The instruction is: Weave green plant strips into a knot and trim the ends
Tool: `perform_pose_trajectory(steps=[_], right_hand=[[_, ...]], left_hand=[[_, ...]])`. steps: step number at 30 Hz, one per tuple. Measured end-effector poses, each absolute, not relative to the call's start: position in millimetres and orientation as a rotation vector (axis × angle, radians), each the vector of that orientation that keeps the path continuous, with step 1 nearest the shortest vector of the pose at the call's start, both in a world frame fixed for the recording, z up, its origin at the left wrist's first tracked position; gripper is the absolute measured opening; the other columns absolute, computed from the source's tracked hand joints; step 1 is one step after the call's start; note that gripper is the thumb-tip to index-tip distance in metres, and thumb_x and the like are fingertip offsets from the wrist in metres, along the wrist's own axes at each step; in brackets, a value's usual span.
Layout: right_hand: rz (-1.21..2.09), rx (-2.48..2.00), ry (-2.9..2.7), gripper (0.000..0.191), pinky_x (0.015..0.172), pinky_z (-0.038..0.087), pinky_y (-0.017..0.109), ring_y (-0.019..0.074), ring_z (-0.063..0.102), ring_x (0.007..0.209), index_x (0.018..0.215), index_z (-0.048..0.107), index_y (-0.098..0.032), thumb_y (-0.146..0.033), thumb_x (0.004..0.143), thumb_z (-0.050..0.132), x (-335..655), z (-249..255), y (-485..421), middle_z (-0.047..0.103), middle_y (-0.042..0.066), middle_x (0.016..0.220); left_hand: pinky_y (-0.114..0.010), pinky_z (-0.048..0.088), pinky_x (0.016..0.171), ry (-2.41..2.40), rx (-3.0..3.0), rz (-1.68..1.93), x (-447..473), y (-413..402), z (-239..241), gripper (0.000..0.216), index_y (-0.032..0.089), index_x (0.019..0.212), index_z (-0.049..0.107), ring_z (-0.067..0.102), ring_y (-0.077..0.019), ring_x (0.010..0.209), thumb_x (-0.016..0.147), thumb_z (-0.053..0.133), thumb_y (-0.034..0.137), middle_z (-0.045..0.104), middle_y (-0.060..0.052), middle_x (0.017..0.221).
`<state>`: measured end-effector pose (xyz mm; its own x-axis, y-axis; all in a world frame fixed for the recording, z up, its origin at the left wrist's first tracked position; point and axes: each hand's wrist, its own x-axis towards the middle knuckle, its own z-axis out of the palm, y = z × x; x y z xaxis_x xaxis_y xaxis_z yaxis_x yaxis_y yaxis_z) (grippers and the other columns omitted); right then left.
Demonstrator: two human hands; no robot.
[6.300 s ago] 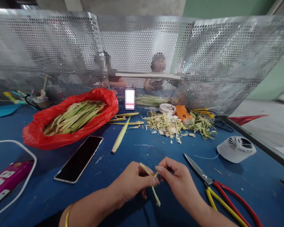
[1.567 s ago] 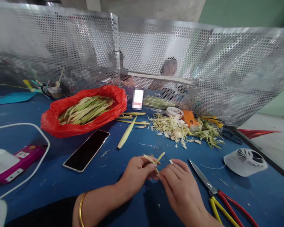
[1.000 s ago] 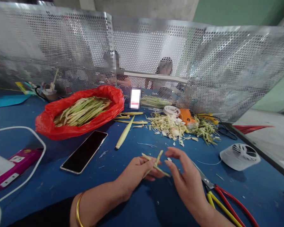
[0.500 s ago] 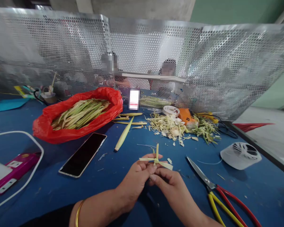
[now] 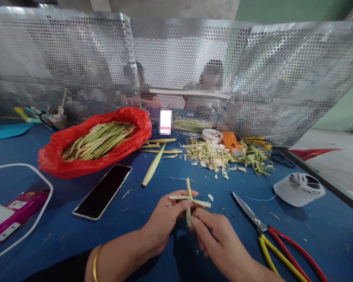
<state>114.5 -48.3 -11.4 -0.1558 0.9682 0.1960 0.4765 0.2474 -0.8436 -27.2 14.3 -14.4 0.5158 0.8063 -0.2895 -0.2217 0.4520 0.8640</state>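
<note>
1. Cross point(image 5: 190, 198) of pale strips: lower centre of the frame, held up over the blue table point(image 5: 145, 197).
2. Red bag point(image 5: 76, 168), left of frame, holds a heap of leaves point(image 5: 98, 143).
3. Scissors point(image 5: 263, 227), lower right, lying apart from the hands.
4. Left hand point(image 5: 164, 215), lower centre: grip closed, thumb pressed down by the middle of the cross, fingers behind it.
5. Right hand point(image 5: 216, 231), just right of that: thumb and finger pinched at the end of the lower strip point(image 5: 188, 219); remaining fingers curled, partly hidden.
6. Whole cross looks very light, bendy, not slippery; should need hardly any force.
7. Strips probably soft but easy to split or crease lengthwise; tug from the ends, flat.
8. Crossing point, smallest: likely the best hold, since it could loosen if let go.
</note>
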Motion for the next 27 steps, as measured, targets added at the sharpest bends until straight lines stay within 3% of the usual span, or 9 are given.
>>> perform_pose_trajectory(steps=[4, 7, 11, 22, 24, 27], right_hand=[[0.422, -1.375, -1.561, 0.014, 0.051, 0.038, 0.021, 0.0107, 0.047, 0.051, 0.078, 0.059, -0.02, -0.03, 0.087, 0.053, 127.9, -1.1, -47.0, 0.052, -0.004, 0.058], [0.676, -1.459, -1.264, 0.021, 0.052, 0.042, 0.022, 0.0129, 0.052, 0.055, 0.091, 0.064, -0.018, -0.036, 0.08, 0.06, 133.3, -0.1, -34.1, 0.056, -0.003, 0.06], [1.108, -1.344, -1.198, 0.022, 0.059, 0.045, 0.025, 0.0136, 0.054, 0.062, 0.068, 0.063, -0.017, -0.038, 0.075, 0.066, 128.4, -4.0, -24.7, 0.061, 0.0, 0.065], [0.812, -1.391, -1.317, 0.024, 0.057, 0.042, 0.026, 0.014, 0.052, 0.059, 0.058, 0.055, -0.019, -0.027, 0.081, 0.059, 123.6, -13.6, -29.4, 0.055, -0.001, 0.06], [0.706, -1.38, -1.447, 0.02, 0.061, 0.044, 0.027, 0.0153, 0.056, 0.065, 0.066, 0.059, -0.019, -0.025, 0.084, 0.055, 127.0, -11.5, -29.1, 0.057, 0.001, 0.066], [0.45, -1.345, -1.668, 0.014, 0.074, 0.047, 0.032, 0.0187, 0.059, 0.085, 0.096, 0.065, -0.021, -0.022, 0.086, 0.055, 129.3, -7.9, -32.0, 0.062, 0.005, 0.089]], left_hand=[[-0.03, 0.048, 0.078, 0.804, 0.907, 0.633, -28.8, 14.4, -6.8, 0.035, 0.014, 0.108, 0.066, 0.067, -0.0202, 0.083, 0.076, 0.064, 0.03, 0.073, -0.009, 0.084], [-0.029, 0.048, 0.071, 0.811, 0.946, 0.527, -27.4, 11.0, -3.4, 0.033, 0.013, 0.103, 0.067, 0.068, -0.0191, 0.073, 0.077, 0.061, 0.033, 0.072, -0.008, 0.074], [-0.025, 0.047, 0.063, 0.852, 1.052, 0.501, -25.3, 7.7, -6.0, 0.032, 0.013, 0.085, 0.067, 0.064, -0.0151, 0.059, 0.076, 0.064, 0.044, 0.068, -0.005, 0.061], [-0.024, 0.046, 0.06, 0.862, 1.137, 0.421, -25.1, 5.1, 1.0, 0.024, 0.013, 0.07, 0.068, 0.062, -0.0144, 0.053, 0.071, 0.069, 0.036, 0.067, -0.004, 0.053], [-0.024, 0.045, 0.06, 0.88, 1.124, 0.436, -24.4, 3.5, -0.9, 0.023, 0.013, 0.071, 0.068, 0.062, -0.0146, 0.054, 0.07, 0.069, 0.036, 0.068, -0.005, 0.055], [-0.025, 0.045, 0.058, 0.905, 1.176, 0.453, -23.5, 1.0, -7.7, 0.02, 0.013, 0.066, 0.066, 0.061, -0.015, 0.052, 0.072, 0.064, 0.032, 0.067, -0.005, 0.054]])
